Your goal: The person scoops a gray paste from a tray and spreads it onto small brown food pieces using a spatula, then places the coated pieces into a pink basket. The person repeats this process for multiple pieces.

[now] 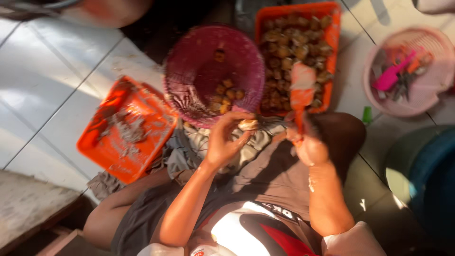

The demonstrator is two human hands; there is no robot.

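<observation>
My left hand (226, 142) holds a small round brown piece (248, 125) between its fingertips, just in front of a magenta basket (189, 71). My right hand (310, 144) grips the handle of a broad knife (302, 87) whose pale blade points up over an orange tray (335, 42). That tray is full of several brown round pieces. The magenta basket has a few of the same pieces lying in its bottom. Both hands are over my lap.
An orange tray (102, 147) with grey scraps lies on the white tiled floor at left. At right stands a pink basket (438, 80) with tools and a pink utensil. A dark blue tub (433, 189) is at lower right, a cloth (189, 144) on my lap.
</observation>
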